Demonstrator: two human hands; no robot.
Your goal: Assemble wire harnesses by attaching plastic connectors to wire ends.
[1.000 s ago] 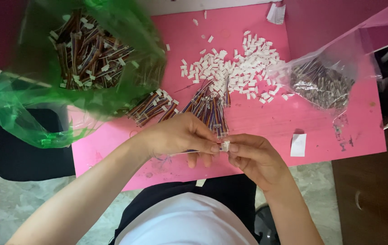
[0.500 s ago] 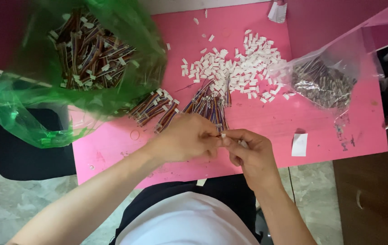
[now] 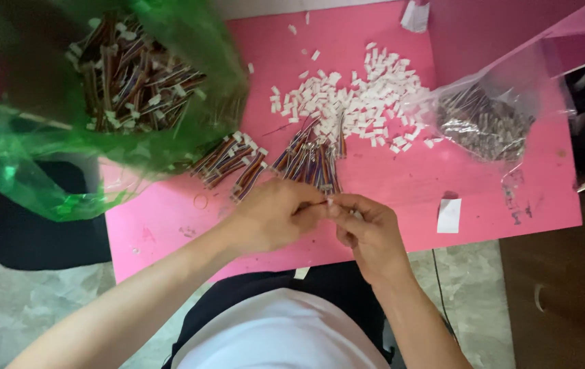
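My left hand (image 3: pixel 272 215) and my right hand (image 3: pixel 369 232) meet above the front edge of a pink table (image 3: pixel 497 184). Between their fingertips they pinch a short bundle of thin coloured wires with a small white connector (image 3: pixel 328 201) at its end. Just beyond the hands lies a fan of loose coloured wire bundles (image 3: pixel 309 160). Further back is a heap of small white plastic connectors (image 3: pixel 354 99).
A green plastic bag (image 3: pixel 101 89) full of finished wire bundles sits at the back left. A clear bag (image 3: pixel 484 119) of dark parts lies at the right. More wire bundles (image 3: pixel 227 160) lie beside the green bag. A white paper slip (image 3: pixel 449 215) rests near the front right.
Both hands have shifted slightly and stay joined at the fingertips on the wire piece. The view has barely moved.
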